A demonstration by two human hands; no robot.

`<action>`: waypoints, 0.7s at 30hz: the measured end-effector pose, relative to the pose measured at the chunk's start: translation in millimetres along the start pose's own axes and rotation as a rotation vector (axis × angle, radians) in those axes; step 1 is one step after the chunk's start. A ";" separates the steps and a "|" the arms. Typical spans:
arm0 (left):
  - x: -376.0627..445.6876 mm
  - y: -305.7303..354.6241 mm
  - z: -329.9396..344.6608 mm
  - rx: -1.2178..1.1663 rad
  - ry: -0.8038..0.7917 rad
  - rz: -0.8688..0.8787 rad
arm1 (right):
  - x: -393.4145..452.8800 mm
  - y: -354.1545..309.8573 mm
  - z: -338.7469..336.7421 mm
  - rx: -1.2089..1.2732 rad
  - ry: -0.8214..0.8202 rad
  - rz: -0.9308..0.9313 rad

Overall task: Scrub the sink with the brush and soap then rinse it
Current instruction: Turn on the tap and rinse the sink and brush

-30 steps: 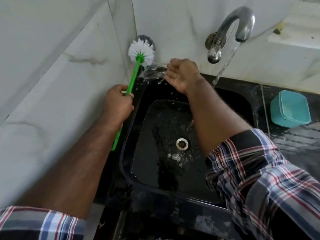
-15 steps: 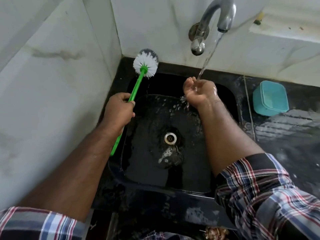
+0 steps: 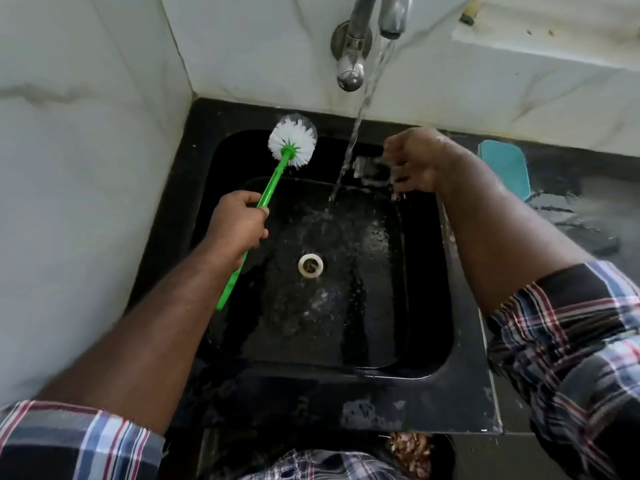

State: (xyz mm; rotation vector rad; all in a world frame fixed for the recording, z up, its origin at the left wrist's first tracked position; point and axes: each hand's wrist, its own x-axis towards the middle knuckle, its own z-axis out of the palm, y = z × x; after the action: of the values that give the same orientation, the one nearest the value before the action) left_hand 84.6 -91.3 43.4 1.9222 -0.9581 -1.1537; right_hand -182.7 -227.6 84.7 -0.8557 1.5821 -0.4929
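Gripping the brush (image 3: 292,142) mid-handle, the left hand (image 3: 239,226) looks well placed on that light, stiff, probably slick stick, while the right hand (image 3: 419,161) hangs loosely curled, empty, beside the stream (image 3: 353,140).

You have one brush (image 3: 293,141), one black sink (image 3: 464,386) with one drain (image 3: 311,265), one tap (image 3: 374,26), one teal container (image 3: 504,164), and your two hands.

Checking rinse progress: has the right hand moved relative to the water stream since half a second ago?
Yes. The right hand was directly under the water stream from the tap; now it sits beside the stream, on its right, over the sink back edge.
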 end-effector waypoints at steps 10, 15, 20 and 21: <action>-3.4 4.6 13.0 -0.012 -0.016 -0.032 | -1.9 21.6 68.8 0.528 -0.170 0.050; -6.6 2.7 14.8 -0.025 -0.011 -0.039 | -5.2 21.4 83.2 0.950 -0.187 0.108; -9.4 2.2 17.9 -0.026 -0.013 -0.040 | -9.1 9.2 76.6 1.047 -0.304 0.129; -10.0 2.4 19.2 -0.023 -0.016 -0.039 | -10.4 6.0 74.3 1.047 -0.344 0.123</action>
State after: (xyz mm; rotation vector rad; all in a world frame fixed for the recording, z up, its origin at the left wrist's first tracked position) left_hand 63.1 -87.5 42.3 1.9240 -0.9156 -1.1998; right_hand -112.1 -204.7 72.3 -0.0253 0.8490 -0.9054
